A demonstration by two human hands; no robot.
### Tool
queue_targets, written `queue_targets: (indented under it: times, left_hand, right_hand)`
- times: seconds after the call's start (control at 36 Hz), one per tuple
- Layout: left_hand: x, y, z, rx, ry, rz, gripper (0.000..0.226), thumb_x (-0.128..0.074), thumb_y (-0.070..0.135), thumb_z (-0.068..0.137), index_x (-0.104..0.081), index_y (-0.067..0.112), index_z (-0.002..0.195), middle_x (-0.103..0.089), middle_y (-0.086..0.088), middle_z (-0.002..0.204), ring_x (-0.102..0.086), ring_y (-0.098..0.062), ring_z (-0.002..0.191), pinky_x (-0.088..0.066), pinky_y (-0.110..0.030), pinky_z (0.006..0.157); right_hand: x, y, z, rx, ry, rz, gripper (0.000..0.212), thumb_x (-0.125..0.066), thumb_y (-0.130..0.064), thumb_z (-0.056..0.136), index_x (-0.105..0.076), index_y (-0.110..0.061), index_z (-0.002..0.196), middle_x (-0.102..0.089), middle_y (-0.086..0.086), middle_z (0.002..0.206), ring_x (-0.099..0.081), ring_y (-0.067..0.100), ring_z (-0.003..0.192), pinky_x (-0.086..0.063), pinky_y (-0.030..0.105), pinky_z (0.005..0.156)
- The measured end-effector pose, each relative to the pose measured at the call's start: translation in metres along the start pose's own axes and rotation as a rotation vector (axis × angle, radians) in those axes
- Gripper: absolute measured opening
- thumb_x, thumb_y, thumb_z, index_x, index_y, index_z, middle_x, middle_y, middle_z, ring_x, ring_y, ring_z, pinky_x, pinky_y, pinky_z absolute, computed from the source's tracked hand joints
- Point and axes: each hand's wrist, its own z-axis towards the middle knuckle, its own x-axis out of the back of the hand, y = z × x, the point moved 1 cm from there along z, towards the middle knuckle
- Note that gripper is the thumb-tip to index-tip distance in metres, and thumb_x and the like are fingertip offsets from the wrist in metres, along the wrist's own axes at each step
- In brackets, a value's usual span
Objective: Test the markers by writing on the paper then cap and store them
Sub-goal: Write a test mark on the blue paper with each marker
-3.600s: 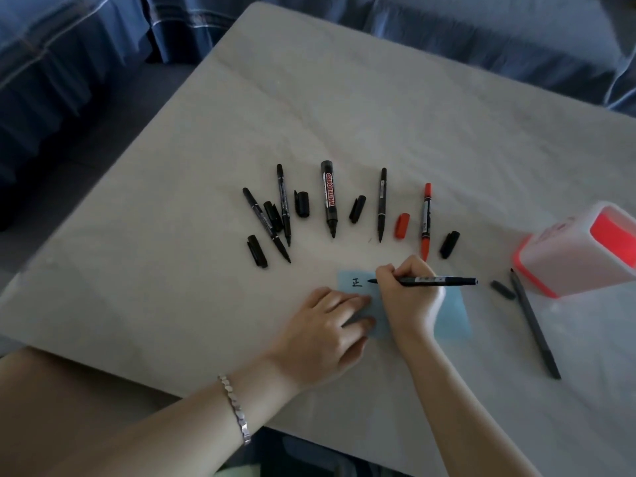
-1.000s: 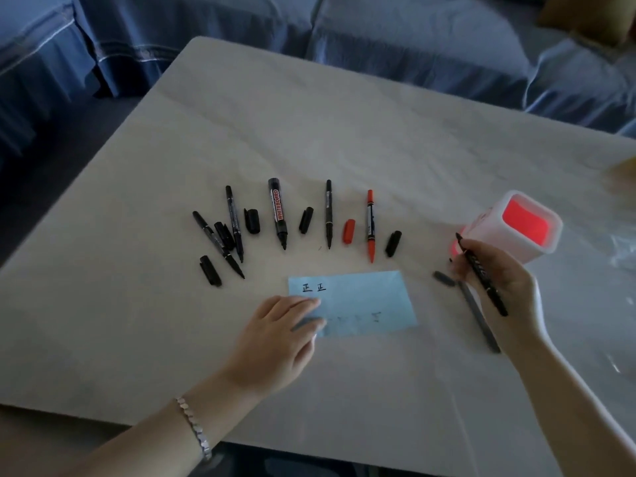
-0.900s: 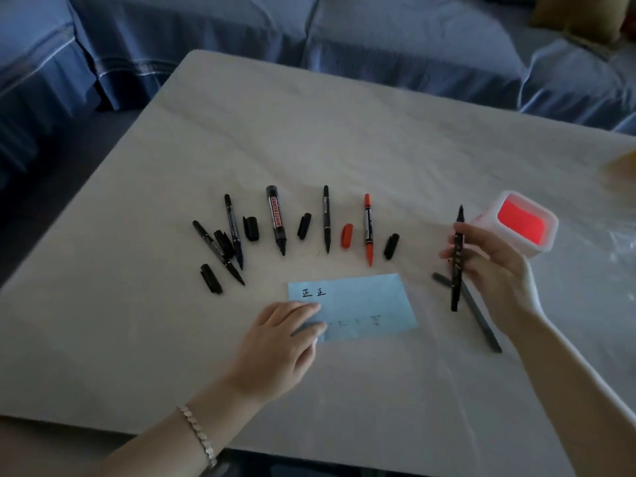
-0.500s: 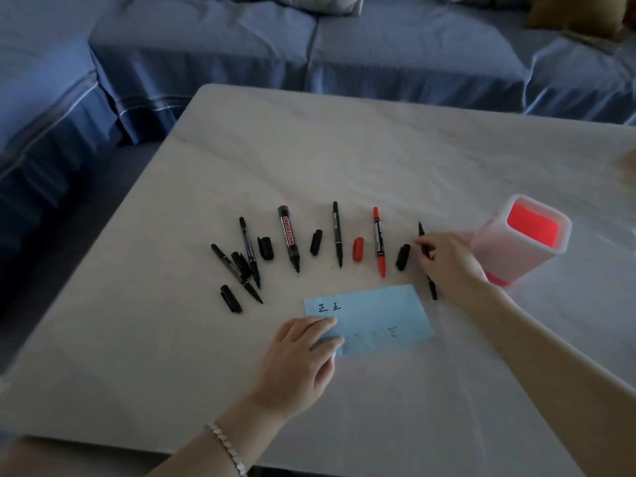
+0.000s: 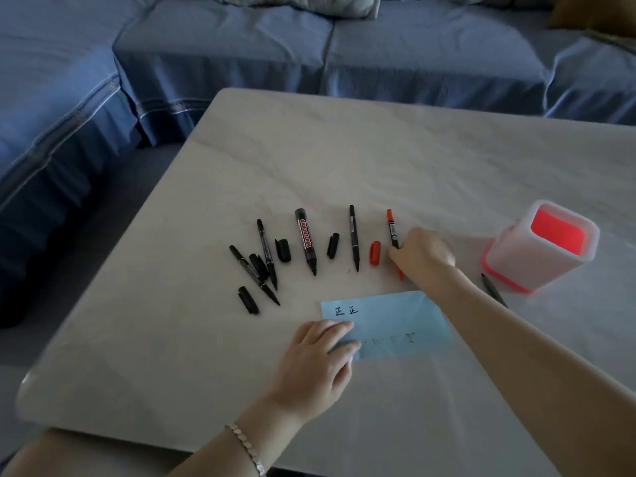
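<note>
Red marker point(image 5: 391, 226): lies mid-worktop, long axis near-to-far, tip toward the near edge.
Right hand point(image 5: 421, 256): on its barrel, fingers seemingly closing.
Left hand point(image 5: 318, 366): flat, pinning the paper point(image 5: 395, 318).

Both arms are bare, no sleeves showing at all. Only thing worn is a thin silvery bracelet point(image 5: 246, 445) of small flat links on the left wrist. Right wrist is plain, no rings visible on either hand.
</note>
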Motion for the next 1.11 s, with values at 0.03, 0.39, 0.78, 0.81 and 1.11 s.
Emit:
queue_targets:
  times: [0.03, 0.39, 0.78, 0.81, 1.11]
  left_hand:
    - [0.000, 0.000, 0.000, -0.001, -0.001, 0.002, 0.022, -0.054, 0.021, 0.079, -0.073, 0.018, 0.091, -0.069, -0.002, 0.108, -0.052, -0.016, 0.102, -0.040, -0.029, 0.088]
    - [0.005, 0.003, 0.001, -0.103, -0.081, 0.027, 0.041, -0.047, 0.015, 0.082, -0.050, 0.016, 0.123, -0.065, -0.002, 0.120, -0.054, -0.015, 0.115, -0.039, -0.030, 0.097]
    - [0.002, 0.026, -0.003, 0.012, -0.390, 0.184, 0.054, -0.016, 0.043, 0.098, -0.057, 0.022, 0.125, -0.056, 0.001, 0.134, -0.049, -0.017, 0.128, -0.025, -0.037, 0.105]
    - [0.004, 0.025, -0.004, 0.011, -0.376, 0.182, 0.051, -0.020, 0.043, 0.097, -0.059, 0.022, 0.123, -0.057, 0.001, 0.133, -0.050, -0.018, 0.127, -0.025, -0.037, 0.105]
    - [-0.001, 0.022, -0.012, 0.041, -0.233, 0.053, 0.036, -0.046, 0.036, 0.084, -0.068, 0.026, 0.110, -0.063, 0.003, 0.124, -0.056, -0.018, 0.120, -0.032, -0.038, 0.103]
  right_hand:
    - [0.001, 0.001, 0.001, -0.005, -0.006, 0.034, 0.029, -0.055, -0.025, 0.085, -0.046, -0.010, 0.061, -0.045, 0.004, 0.060, -0.051, 0.028, 0.066, -0.027, 0.022, 0.044]
    - [0.016, 0.047, -0.069, 0.188, 0.136, 0.827, 0.025, -0.059, -0.001, 0.077, -0.042, -0.013, 0.064, -0.045, 0.004, 0.055, -0.041, 0.015, 0.052, -0.032, 0.028, 0.050]
    - [-0.019, 0.029, -0.096, 0.278, -0.034, 1.067, 0.008, -0.063, -0.006, 0.083, -0.062, -0.014, 0.083, -0.068, 0.003, 0.076, -0.065, 0.004, 0.064, -0.053, 0.016, 0.058]
    - [-0.020, 0.024, -0.096, 0.267, -0.034, 1.083, 0.005, -0.064, -0.008, 0.083, -0.062, -0.013, 0.082, -0.067, 0.003, 0.074, -0.064, 0.002, 0.061, -0.052, 0.015, 0.056]
    - [-0.060, -0.003, -0.086, 0.028, 0.231, 1.061, 0.036, -0.068, -0.012, 0.078, -0.043, -0.011, 0.052, -0.047, -0.005, 0.036, -0.044, 0.005, 0.032, -0.038, 0.015, 0.039]
